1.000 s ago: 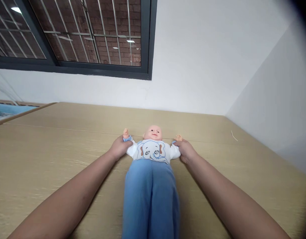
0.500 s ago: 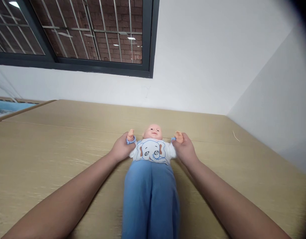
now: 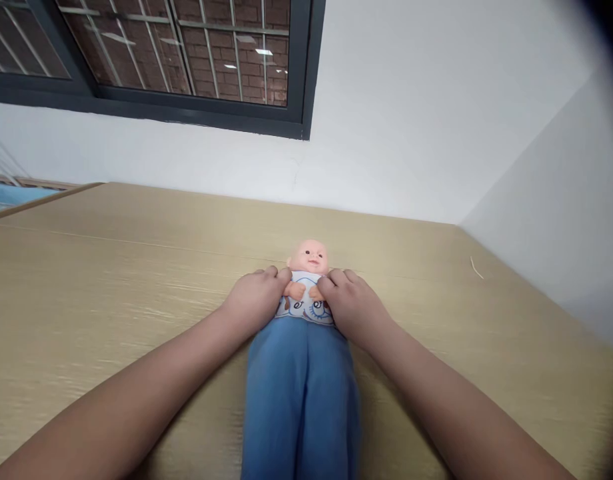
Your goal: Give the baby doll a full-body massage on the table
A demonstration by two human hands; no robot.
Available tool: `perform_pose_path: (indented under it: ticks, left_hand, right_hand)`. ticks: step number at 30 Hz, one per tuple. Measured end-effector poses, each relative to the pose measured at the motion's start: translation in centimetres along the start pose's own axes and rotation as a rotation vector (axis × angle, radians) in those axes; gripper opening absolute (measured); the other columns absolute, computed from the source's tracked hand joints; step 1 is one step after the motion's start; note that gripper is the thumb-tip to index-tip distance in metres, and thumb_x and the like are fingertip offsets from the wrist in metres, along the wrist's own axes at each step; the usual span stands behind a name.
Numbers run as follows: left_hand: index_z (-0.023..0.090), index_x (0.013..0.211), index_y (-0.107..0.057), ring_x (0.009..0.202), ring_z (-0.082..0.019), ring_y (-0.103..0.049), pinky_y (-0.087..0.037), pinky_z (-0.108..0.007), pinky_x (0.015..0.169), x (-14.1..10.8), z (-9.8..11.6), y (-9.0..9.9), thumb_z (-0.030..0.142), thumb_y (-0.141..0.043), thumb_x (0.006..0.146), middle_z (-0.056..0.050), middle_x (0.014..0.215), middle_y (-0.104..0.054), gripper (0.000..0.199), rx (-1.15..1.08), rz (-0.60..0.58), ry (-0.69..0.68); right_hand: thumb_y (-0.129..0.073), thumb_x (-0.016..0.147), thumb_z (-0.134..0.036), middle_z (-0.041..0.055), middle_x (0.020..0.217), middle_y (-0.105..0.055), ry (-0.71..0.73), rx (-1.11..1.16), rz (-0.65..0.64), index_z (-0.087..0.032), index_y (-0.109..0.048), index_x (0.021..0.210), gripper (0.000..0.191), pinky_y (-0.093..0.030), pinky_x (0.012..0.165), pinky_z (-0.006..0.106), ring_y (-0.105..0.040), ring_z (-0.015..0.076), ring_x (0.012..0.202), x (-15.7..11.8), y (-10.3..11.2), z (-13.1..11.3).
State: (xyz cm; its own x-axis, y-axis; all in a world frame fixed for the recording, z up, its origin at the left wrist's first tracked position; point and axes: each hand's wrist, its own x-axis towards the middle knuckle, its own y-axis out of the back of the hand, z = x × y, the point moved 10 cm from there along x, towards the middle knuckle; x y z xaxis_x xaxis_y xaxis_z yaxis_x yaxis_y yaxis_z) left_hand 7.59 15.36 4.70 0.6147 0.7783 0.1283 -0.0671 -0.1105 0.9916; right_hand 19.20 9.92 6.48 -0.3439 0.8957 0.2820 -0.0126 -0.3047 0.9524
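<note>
1. Head view: doll point(image 3: 304, 340) face up on counter point(image 3: 176, 280), head towards wall point(image 3: 386, 120), trousers point(image 3: 276, 400) nearest the person; both arms reachable, presumably why it lies so.
2. Left hand point(image 3: 256, 299): fingers curled closed round one doll arm.
3. Right hand point(image 3: 356, 305): same closed grip opposite. Doll's small hands nearly meet over elephant-print shirt point(image 3: 317, 319); paired holds likely keep the arms folded evenly, torso centred.

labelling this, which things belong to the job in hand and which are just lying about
In the job: left hand, right hand, baby doll, elephant-print top, blue trousers
Just lying about: pale strand, light-blue item at left edge
</note>
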Motion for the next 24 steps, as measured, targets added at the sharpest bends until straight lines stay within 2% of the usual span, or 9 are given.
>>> perform_pose_path:
  ticks: [3, 6, 8, 11, 12, 14, 17, 20, 24]
  left_hand:
    - [0.02, 0.104, -0.058, 0.08, -0.029, -0.063, -0.038, -0.033, 0.063, 0.0, -0.3, 0.0, 0.019, -0.057, 0.087, -0.011, 0.093, -0.064, 0.017, -0.052, 0.031, 0.003]
    - [0.021, 0.094, -0.058, 0.082, -0.027, -0.063, -0.037, -0.03, 0.062, -0.2, -2.1, -0.2, 0.027, -0.063, 0.084, -0.007, 0.09, -0.065, 0.013, -0.278, 0.111, 0.076]
    - [0.022, 0.087, -0.056, 0.079, -0.024, -0.063, -0.038, -0.028, 0.062, -0.4, -4.4, -0.7, 0.032, -0.066, 0.082, -0.003, 0.085, -0.065, 0.015, -0.544, 0.181, 0.185]
    - [0.02, 0.083, -0.057, 0.074, -0.02, -0.062, -0.041, -0.025, 0.061, -0.8, -8.2, -2.2, 0.029, -0.069, 0.076, 0.001, 0.078, -0.064, 0.017, -0.985, 0.324, 0.387]
    - [0.019, 0.082, -0.058, 0.073, -0.019, -0.061, -0.042, -0.025, 0.061, -0.9, -9.2, -2.9, 0.027, -0.071, 0.072, 0.001, 0.076, -0.064, 0.018, -1.148, 0.377, 0.45]
    - [0.016, 0.078, -0.059, 0.071, -0.018, -0.061, -0.044, -0.024, 0.061, -1.0, -10.6, -4.3, 0.023, -0.075, 0.065, 0.0, 0.075, -0.063, 0.022, -1.437, 0.468, 0.55]
    - [0.016, 0.083, -0.059, 0.077, -0.02, -0.065, -0.052, -0.026, 0.066, -0.6, -11.4, -6.1, 0.026, -0.077, 0.064, -0.003, 0.083, -0.066, 0.028, -1.691, 0.538, 0.628]
    - [0.018, 0.092, -0.058, 0.089, -0.024, -0.068, -0.059, -0.033, 0.074, -0.2, -11.9, -8.0, 0.026, -0.075, 0.068, -0.007, 0.097, -0.068, 0.031, -1.819, 0.525, 0.683]
    - [0.019, 0.095, -0.057, 0.095, -0.025, -0.069, -0.061, -0.036, 0.077, 0.0, -12.3, -9.5, 0.022, -0.071, 0.071, -0.011, 0.105, -0.068, 0.028, -1.891, 0.509, 0.74]
  right_hand:
    - [-0.049, 0.088, -0.008, 0.0103, 0.093, -0.058, -0.02, 0.041, 0.009, -0.017, -0.058, 0.092, 0.014, -0.039, 0.078, 0.034, -0.05, 0.024, 0.085, -0.1, -0.1, 0.3]
    - [-0.052, 0.088, -0.015, 0.0085, 0.094, -0.06, -0.145, 0.28, 0.149, -0.018, -0.059, 0.094, 0.01, -0.04, 0.075, 0.033, -0.053, 0.0237, 0.087, -0.8, -0.3, 2.8]
    - [-0.056, 0.087, -0.022, 0.0047, 0.09, -0.061, -0.337, 0.549, 0.282, -0.02, -0.058, 0.094, 0.008, -0.04, 0.071, 0.031, -0.055, 0.0218, 0.083, -1.7, -1.3, 6.4]
    - [-0.07, 0.076, -0.028, -0.0009, 0.081, -0.061, -0.681, 1.163, 0.526, -0.021, -0.059, 0.092, 0.021, -0.041, 0.067, 0.028, -0.055, 0.0177, 0.074, -3.8, -5.0, 12.1]
    - [-0.073, 0.07, -0.027, -0.0017, 0.08, -0.06, -0.767, 1.385, 0.618, -0.021, -0.059, 0.091, 0.026, -0.043, 0.067, 0.026, -0.055, 0.0168, 0.073, -4.3, -6.5, 13.5]
    - [-0.071, 0.065, -0.027, -0.0027, 0.079, -0.059, -0.855, 1.608, 0.72, -0.021, -0.055, 0.089, 0.03, -0.047, 0.068, 0.026, -0.057, 0.0158, 0.073, -4.6, -8.5, 15.1]
    - [-0.063, 0.061, -0.026, -0.0015, 0.077, -0.059, -0.931, 1.736, 0.75, -0.021, -0.05, 0.087, 0.029, -0.053, 0.071, 0.029, -0.06, 0.017, 0.074, -4.5, -10.4, 16.2]
    - [-0.058, 0.061, -0.026, 0.0022, 0.076, -0.061, -0.982, 1.84, 0.731, -0.02, -0.049, 0.084, 0.025, -0.058, 0.073, 0.035, -0.064, 0.0204, 0.075, -4.6, -11.8, 16.4]
    - [-0.056, 0.062, -0.028, 0.0046, 0.076, -0.062, -0.945, 1.893, 0.732, -0.021, -0.048, 0.08, 0.021, -0.06, 0.074, 0.04, -0.066, 0.023, 0.075, -4.5, -12.1, 16.4]
